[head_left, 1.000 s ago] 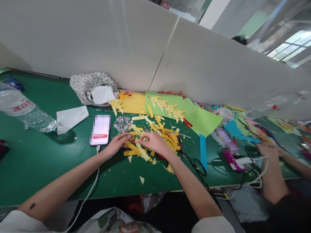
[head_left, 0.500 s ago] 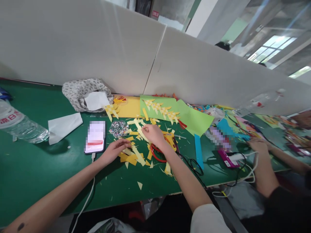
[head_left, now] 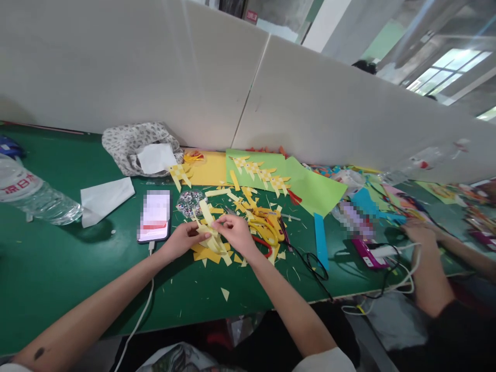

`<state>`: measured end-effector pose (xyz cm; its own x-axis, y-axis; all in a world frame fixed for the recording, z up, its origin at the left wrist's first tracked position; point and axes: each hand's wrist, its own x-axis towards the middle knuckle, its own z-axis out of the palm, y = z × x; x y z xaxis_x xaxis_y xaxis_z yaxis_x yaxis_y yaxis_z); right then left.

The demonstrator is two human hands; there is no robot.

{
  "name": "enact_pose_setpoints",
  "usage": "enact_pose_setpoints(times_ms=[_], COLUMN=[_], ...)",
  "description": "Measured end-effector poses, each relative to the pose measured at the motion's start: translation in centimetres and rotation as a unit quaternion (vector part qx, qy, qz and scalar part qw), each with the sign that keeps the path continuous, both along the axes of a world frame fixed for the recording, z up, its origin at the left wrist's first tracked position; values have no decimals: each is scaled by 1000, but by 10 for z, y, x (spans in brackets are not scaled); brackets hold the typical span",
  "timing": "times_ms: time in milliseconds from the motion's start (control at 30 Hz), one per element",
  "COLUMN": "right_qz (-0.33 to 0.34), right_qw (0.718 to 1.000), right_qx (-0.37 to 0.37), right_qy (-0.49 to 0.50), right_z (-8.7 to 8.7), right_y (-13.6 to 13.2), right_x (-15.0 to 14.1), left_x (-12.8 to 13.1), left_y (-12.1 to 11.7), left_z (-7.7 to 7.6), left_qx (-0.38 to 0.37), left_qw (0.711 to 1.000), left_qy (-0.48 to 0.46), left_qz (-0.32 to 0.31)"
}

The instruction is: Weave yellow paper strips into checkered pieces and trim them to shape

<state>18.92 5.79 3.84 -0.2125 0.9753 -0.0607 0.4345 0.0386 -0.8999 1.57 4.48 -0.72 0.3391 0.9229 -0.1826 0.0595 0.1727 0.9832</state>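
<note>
The left hand (head_left: 185, 239) has its grip nearly closed on pale yellow paper strips (head_left: 206, 211); the right hand (head_left: 235, 233) pinches them too, its grip drawn together. The strips are over yellow scraps (head_left: 208, 254) on the green table (head_left: 174, 305), near a phone (head_left: 155, 216).

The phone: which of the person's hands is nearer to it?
The left. The left hand is just to the right of the phone; the right hand is farther right, beyond the left.
</note>
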Motion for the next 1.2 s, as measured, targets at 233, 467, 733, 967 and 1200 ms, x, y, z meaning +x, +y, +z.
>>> enact_pose_setpoints(times_ms=[233,467,733,967,1200], right_qz=[-146,-67,-32,-202,-169], right_qw=[987,968,959,901,908], right_qx=[60,99,92,96,32], right_qy=[13,-222,-265,-373,-382], right_z=[28,19,5,12,-4], right_y=[11,23,10,9,24], right_x=[40,39,36,140,153], left_x=[-5,-11,-12,-22,1], left_y=[0,-3,-5,-3,0], left_z=[1,16,28,34,40], left_qx=[62,127,161,220,376], left_qw=[993,971,953,911,807], left_qy=[89,149,196,339,453], left_qz=[-35,-135,-163,-87,-49])
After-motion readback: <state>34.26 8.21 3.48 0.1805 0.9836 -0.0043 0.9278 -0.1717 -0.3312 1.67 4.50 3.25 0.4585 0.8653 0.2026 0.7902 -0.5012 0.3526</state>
